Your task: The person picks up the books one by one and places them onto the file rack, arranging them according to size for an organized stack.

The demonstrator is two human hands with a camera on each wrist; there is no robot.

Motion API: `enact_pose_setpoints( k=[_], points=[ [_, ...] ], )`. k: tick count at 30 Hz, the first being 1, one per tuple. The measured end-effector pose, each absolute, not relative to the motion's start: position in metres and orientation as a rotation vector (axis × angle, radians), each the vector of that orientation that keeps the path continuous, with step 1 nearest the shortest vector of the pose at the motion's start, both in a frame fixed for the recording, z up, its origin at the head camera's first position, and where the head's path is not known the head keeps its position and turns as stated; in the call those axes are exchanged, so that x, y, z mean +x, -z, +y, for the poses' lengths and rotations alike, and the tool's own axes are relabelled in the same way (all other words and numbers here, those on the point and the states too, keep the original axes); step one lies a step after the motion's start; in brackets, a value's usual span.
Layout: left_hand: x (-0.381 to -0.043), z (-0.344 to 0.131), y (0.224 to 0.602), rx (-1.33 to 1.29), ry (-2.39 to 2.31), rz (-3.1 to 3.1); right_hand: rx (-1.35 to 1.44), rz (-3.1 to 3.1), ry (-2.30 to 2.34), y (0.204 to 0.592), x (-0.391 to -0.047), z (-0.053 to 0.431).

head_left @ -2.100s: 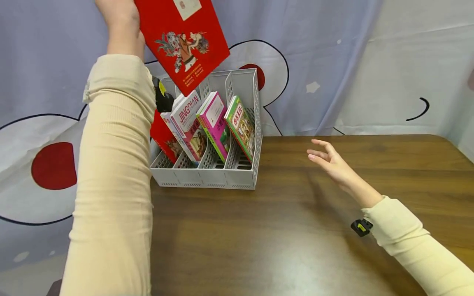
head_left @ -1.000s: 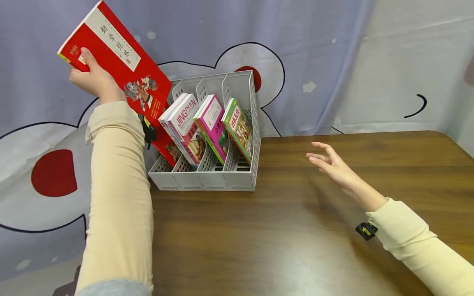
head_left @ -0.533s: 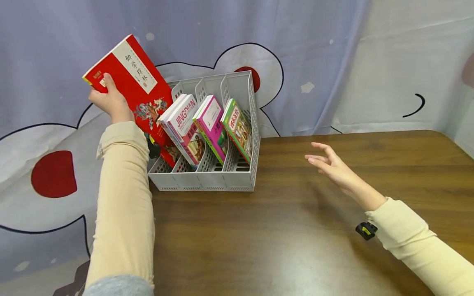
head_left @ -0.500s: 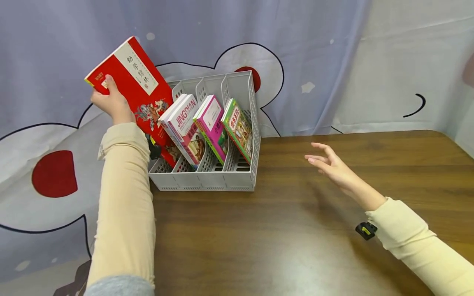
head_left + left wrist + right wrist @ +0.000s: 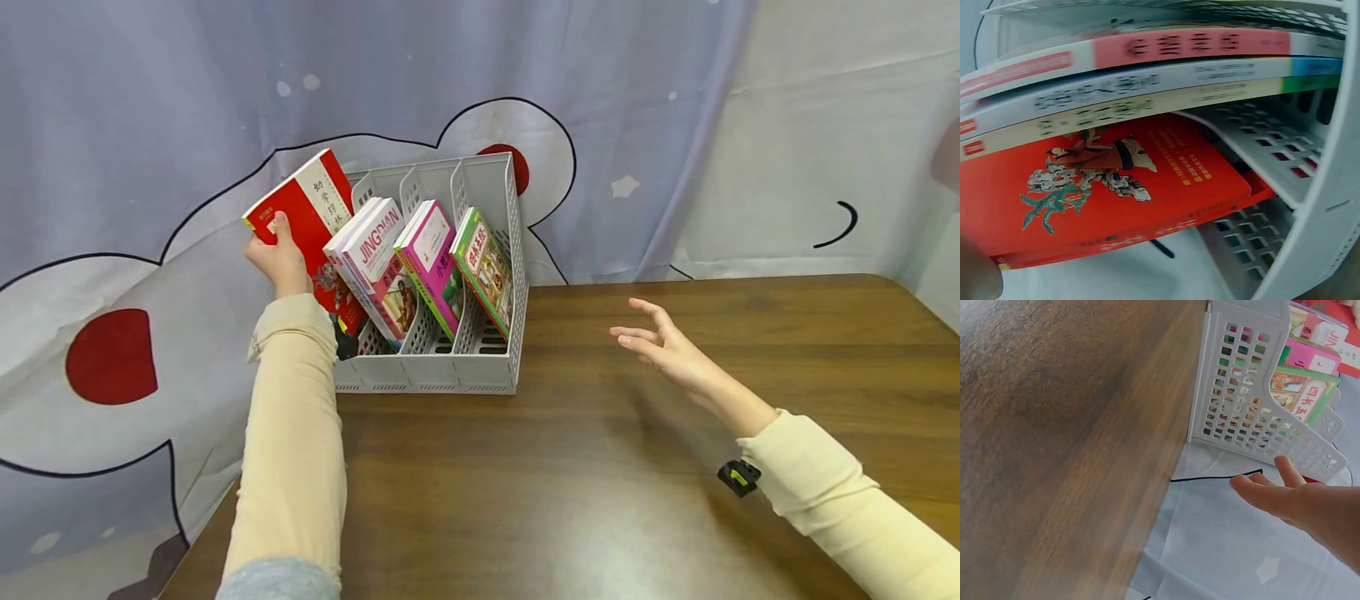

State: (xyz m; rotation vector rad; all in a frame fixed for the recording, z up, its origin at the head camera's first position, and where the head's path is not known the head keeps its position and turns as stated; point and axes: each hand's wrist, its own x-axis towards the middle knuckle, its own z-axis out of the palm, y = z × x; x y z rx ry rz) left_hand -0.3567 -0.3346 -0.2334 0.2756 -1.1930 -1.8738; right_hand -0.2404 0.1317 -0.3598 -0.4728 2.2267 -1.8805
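Note:
My left hand [image 5: 281,257] pinches the upper left edge of a red book [image 5: 303,208], its thumb on the cover. The book leans into the leftmost slot of a grey file rack [image 5: 480,372]; in the left wrist view its red cover [image 5: 1104,194] lies against the neighbouring books, with its lower end in the slot and another red edge behind it. White-and-pink books [image 5: 378,258], a magenta book [image 5: 435,250] and a green-edged book [image 5: 487,262] lean in the other slots. My right hand [image 5: 667,346] hovers over the table, fingers relaxed, touching nothing.
The rack stands at the back left of a brown wooden table [image 5: 570,467], close to a patterned curtain [image 5: 637,100]. Perforated dividers separate its slots. The table's left edge runs beneath my left arm.
My left hand first brings the red book from above the rack to its left, then lowers it rightward into the leftmost slot. My right hand stays almost still.

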Motion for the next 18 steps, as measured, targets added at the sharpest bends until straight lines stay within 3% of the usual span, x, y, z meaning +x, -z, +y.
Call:
enact_pose_setpoints(
  k=[13, 18],
  points=[
    [-0.383, -0.331, 0.304, 0.374, 1.711, -1.362, -0.458, 2.204, 1.869, 0.364, -0.240, 0.130],
    [-0.387, -0.328, 0.313, 0.328, 1.670, -1.422, -0.457, 2.200, 1.883, 0.363, -0.240, 0.130]
  ],
)
